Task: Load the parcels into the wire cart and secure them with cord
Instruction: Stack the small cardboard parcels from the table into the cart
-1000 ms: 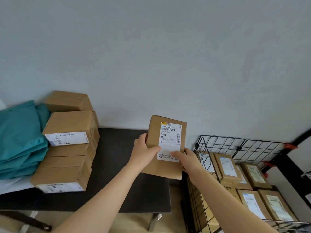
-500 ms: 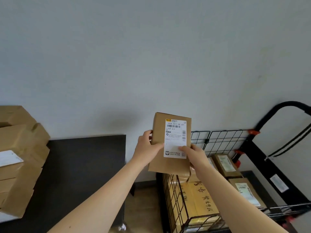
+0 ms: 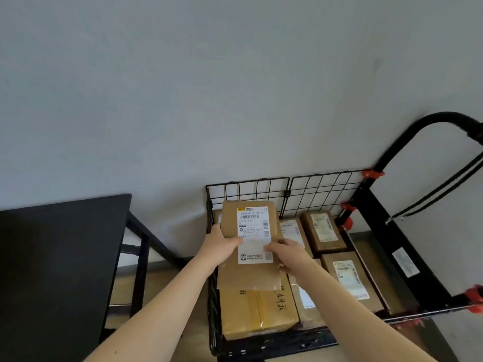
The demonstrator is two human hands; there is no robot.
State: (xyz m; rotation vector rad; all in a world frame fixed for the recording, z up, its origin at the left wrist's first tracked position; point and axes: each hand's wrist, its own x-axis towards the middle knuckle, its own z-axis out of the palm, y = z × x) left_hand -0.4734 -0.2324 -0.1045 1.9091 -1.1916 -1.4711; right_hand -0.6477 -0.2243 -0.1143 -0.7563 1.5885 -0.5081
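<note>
Parcel (image 3: 249,274) — fingers (image 3: 230,242) clasping both edges; over cart (image 3: 322,189).

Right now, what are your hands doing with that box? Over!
Grip: left hand and right hand both on the labelled parcel. Held over the wire cart, not yet down. Beneath it the taped parcel; path looks clear.

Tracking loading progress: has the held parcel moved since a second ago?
Yes. The parcel went right: from over the black table to above the wire cart.
</note>
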